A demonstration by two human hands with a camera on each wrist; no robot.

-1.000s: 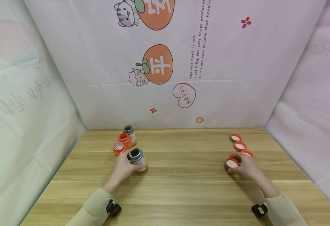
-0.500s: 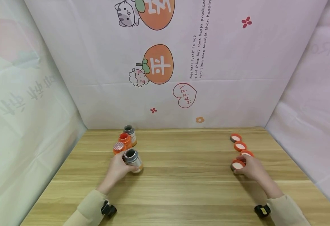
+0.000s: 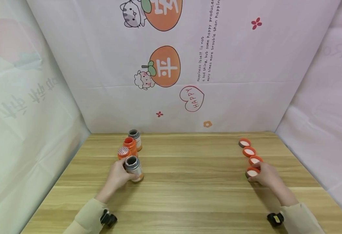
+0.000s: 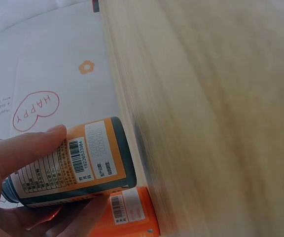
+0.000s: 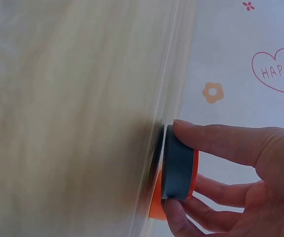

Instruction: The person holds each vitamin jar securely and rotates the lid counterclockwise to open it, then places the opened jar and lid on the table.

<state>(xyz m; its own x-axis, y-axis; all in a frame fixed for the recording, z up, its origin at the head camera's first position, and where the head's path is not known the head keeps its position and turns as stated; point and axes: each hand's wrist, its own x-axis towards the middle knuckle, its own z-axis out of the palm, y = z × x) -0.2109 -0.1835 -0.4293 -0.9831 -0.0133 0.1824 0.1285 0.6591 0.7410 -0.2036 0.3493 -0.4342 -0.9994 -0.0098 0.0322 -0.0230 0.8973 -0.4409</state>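
My left hand (image 3: 116, 177) grips an uncapped dark grey-green pill bottle (image 3: 134, 169) by its side, mouth up. In the left wrist view, the bottle's (image 4: 73, 163) white and orange label shows between thumb and fingers, its base close over the tabletop. My right hand (image 3: 268, 178) pinches a bottle cap (image 3: 252, 174) by its edge, white liner facing up. Seen from the right wrist, this cap (image 5: 179, 163) has a dark side wall and an orange rim, and it is just above the wood.
Beyond the left hand stand an orange bottle with a silvery seal (image 3: 124, 152), an open orange bottle (image 3: 130, 146) and a dark open bottle (image 3: 135, 139). Three caps lie upturned in a slanting row: a far one (image 3: 244, 143), a middle one (image 3: 249, 151) and a near one (image 3: 255, 160).
The left hand has carried the bottle left and slightly nearer the body. Meanwhile the right hand has brought its cap rightward, to the near end of the row of caps.
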